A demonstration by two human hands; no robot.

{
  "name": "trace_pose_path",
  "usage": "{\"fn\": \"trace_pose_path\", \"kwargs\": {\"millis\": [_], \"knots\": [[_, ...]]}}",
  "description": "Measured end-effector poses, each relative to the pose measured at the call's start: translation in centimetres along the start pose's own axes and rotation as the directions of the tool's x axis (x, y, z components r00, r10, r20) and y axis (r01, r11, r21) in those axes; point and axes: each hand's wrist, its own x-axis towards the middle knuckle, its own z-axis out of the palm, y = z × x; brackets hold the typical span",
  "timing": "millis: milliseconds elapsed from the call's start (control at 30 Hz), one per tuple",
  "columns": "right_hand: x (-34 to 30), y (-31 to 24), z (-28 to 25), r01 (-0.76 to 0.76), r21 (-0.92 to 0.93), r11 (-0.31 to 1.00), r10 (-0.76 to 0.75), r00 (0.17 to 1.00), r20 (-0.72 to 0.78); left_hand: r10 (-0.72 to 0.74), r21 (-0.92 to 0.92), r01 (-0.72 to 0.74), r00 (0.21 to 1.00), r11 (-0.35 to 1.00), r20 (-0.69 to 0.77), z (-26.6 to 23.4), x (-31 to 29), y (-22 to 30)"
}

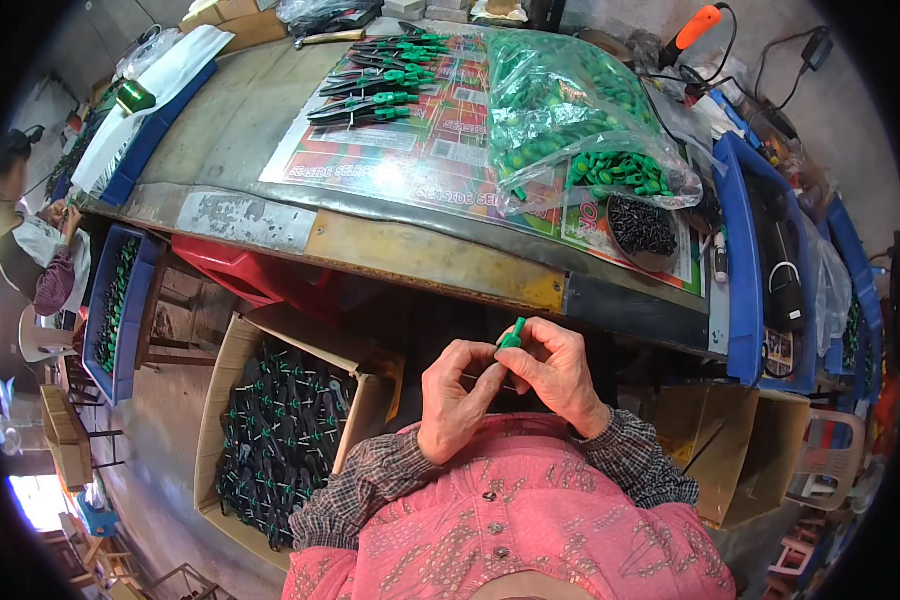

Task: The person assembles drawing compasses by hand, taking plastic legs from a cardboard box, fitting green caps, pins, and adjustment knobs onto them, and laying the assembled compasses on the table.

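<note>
Small green sleeve (512,334) pinched between both hands: smooth plastic, slight gloss. Table (230,215) top: dull worn metal sheet, scratched, with patchy paint at the near edge. Printed sheet (410,160) on it: glossy paper or card. Far-right bag (570,110): clear shiny plastic film, full of green plastic sleeves. Blue trays (740,260): matt hard plastic. Near-left box (220,400): rough brown cardboard holding dark metal tools. Shirt (510,520): soft pink cloth, metal snaps.
</note>
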Motion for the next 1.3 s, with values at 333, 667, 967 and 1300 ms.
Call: {"fn": "trace_pose_path", "kwargs": {"millis": [333, 667, 967, 1300], "knots": [[0.8, -1.6, 0.9, 0.154, 0.004, 0.988, -0.152, 0.978, -0.143, 0.493, 0.564, -0.42, 0.87, 0.711, 0.026, -0.6, 1.3, 2.7], [3.4, -3.2, -0.4, 0.251, -0.008, 0.968, -0.249, 0.955, -0.163, 0.616, 0.716, -0.431, 0.788, 0.549, 0.002, -5.8, 9.0, 5.5], [4.3, -2.9, -1.9, 0.259, -0.183, 0.949, -0.279, 0.955, -0.096, 0.558, 0.865, -0.353, 0.823, 0.357, 0.105, -13.7, 21.8, 4.0], [4.4, -2.5, -2.4, 0.267, -0.204, 0.942, -0.286, 0.955, -0.073, 0.511, 0.919, -0.36, 0.826, 0.157, 0.237, -15.2, 27.1, 2.2]]}}
